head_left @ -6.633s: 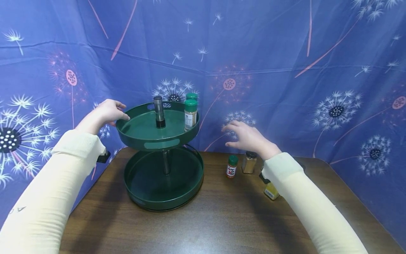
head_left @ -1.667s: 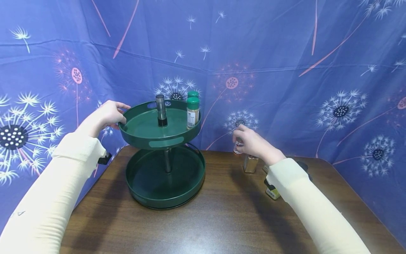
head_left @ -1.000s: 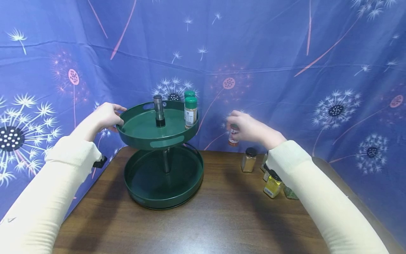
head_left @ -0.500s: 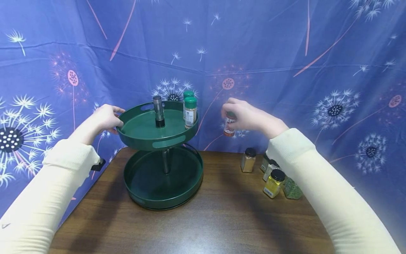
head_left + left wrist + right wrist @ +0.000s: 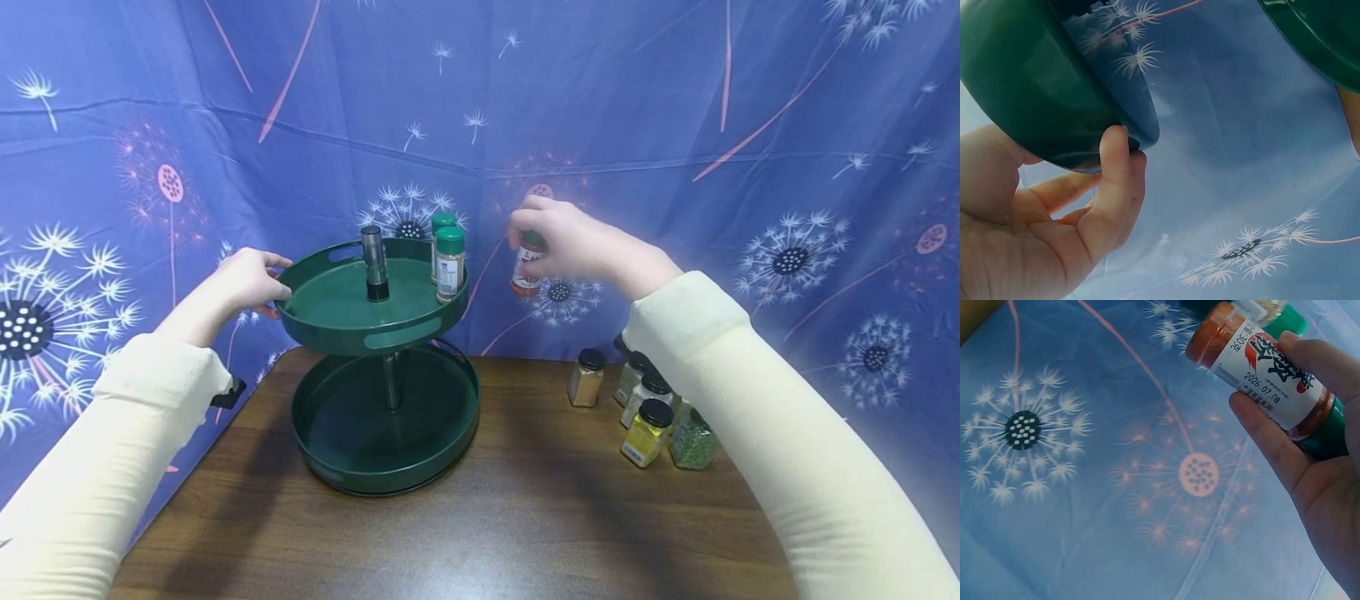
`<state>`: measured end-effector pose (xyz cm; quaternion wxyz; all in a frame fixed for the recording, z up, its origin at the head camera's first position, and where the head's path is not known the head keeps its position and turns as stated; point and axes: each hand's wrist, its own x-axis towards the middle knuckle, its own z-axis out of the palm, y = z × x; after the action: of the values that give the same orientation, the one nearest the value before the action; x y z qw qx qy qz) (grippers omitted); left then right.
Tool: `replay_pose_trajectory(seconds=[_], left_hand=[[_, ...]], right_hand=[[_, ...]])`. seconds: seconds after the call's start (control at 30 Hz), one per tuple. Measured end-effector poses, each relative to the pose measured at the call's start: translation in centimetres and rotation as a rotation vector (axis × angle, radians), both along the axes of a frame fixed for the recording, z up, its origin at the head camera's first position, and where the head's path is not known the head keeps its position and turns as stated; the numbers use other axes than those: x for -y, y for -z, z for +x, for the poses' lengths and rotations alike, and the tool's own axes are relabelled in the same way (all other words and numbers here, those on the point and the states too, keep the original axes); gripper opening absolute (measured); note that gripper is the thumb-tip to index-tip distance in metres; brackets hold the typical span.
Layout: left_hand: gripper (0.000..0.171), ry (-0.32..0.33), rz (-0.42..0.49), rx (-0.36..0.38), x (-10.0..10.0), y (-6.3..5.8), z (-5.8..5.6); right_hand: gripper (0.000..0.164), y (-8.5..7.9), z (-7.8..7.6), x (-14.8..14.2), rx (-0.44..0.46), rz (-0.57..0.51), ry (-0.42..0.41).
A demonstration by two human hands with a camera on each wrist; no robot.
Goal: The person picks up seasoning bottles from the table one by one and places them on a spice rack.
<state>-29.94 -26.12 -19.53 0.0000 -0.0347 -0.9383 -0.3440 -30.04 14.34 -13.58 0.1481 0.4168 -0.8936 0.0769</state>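
Note:
My right hand (image 5: 566,240) holds a spice bottle (image 5: 527,268) with a green cap and orange-red contents in the air, right of the two-tier turntable. In the right wrist view the bottle (image 5: 1266,369) is pinched between thumb and fingers, its white label showing. My left hand (image 5: 247,282) grips the left rim of the turntable's green upper tray (image 5: 337,337); fingers (image 5: 1116,162) curl against its edge in the left wrist view. Two green-capped bottles, the front one (image 5: 450,268) hiding part of the rear one (image 5: 442,222), stand at the right side of that tray.
The lower tray (image 5: 386,482) holds nothing and rests on the wooden table (image 5: 480,533). Several black-capped jars stand at the right, among them a brown one (image 5: 586,385), a yellow one (image 5: 645,437) and a green one (image 5: 693,443). A blue dandelion cloth (image 5: 637,100) hangs behind.
My right hand has taken the orange-red bottle from the table, lifted it and carried it left towards the upper tray. My left hand stays at the tray's rim.

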Motion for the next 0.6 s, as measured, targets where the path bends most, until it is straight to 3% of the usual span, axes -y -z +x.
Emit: replay_pose_trajectory(seconds=[0.6], left_hand=[[0.062, 0.009, -0.005, 0.028, -0.3, -0.3, 1.3]], right_hand=[[0.024, -2.0, 0.7, 2.4, -0.015, -0.06, -0.041]])
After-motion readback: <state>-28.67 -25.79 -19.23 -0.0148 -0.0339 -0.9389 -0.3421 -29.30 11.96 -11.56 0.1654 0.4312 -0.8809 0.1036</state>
